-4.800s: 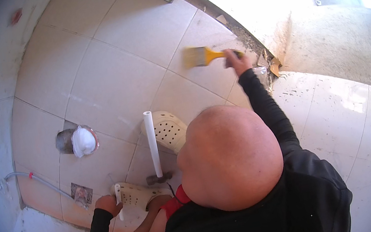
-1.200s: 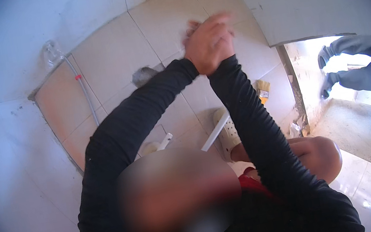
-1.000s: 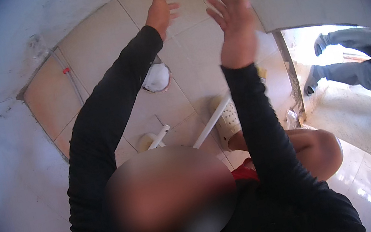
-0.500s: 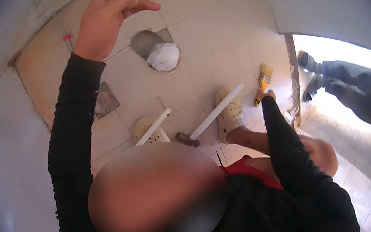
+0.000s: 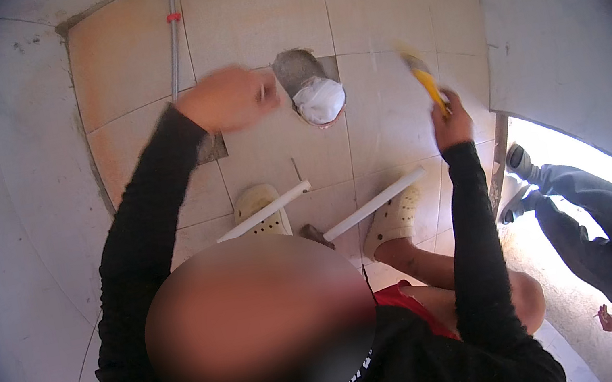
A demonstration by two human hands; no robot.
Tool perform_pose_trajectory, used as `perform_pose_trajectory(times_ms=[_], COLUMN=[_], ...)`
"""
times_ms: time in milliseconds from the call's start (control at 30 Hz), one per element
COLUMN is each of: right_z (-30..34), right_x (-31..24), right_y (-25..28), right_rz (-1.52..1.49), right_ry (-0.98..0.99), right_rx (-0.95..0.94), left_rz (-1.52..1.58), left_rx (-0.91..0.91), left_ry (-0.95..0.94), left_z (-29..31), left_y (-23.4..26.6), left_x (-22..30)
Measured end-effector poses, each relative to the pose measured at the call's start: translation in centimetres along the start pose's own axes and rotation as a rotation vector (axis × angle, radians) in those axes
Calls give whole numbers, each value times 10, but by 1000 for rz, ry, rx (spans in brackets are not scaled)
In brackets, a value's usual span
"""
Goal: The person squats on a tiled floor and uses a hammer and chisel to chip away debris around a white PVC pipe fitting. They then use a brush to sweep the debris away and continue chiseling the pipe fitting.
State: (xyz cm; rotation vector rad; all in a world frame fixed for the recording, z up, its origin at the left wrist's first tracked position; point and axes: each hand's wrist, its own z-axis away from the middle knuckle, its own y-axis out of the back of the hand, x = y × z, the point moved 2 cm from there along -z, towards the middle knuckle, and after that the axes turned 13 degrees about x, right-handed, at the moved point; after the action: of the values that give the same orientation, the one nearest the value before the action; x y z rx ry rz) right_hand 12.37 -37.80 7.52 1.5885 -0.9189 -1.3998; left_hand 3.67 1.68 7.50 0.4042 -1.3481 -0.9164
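Note:
In my right hand is a paintbrush with a yellow handle. Its bristles are blurred and point up and away over the floor tiles. My left hand hovers above the tiles, left of a round hole stuffed with a white bag-like plug. Motion smears its fingers; they look bent, but whether they hold anything cannot be made out. Between my feet a hammer with a white handle lies on the floor. A white pipe-like bar crosses my left clog.
A thin grey pipe with a red clip runs at the far left. Walls bound the tiles on the left and right. Through the doorway at right stands another person in dark trousers. My right clog rests beside the hammer handle.
My right hand has lifted the paintbrush and carried it forward, away from my right foot. My left hand has come lower and nearer the plugged hole; its spread fingers have drawn in.

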Motion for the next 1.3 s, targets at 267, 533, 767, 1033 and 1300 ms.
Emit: perform_pose_trajectory(times_ms=[267,533,767,1033,1300], right_z=[-33,71,116,133,200], right_x=[-115,-20,-42,-83,-128], right_y=[-92,-49,-37,-93,-74], right_rz=[335,459,246,265,-119], right_ry=[502,130,-28,-648,-602], right_rx=[-240,-507,-615,-252,-263], left_rz=[-177,-8,-103,354,572], left_rx=[-347,-443,-231,6,-24], left_ry=[56,184,-7,241,-42], left_z=[91,108,-5,-52,-24], left_y=[-153,-91,94,123,49], left_x=[31,8,30,110,155])
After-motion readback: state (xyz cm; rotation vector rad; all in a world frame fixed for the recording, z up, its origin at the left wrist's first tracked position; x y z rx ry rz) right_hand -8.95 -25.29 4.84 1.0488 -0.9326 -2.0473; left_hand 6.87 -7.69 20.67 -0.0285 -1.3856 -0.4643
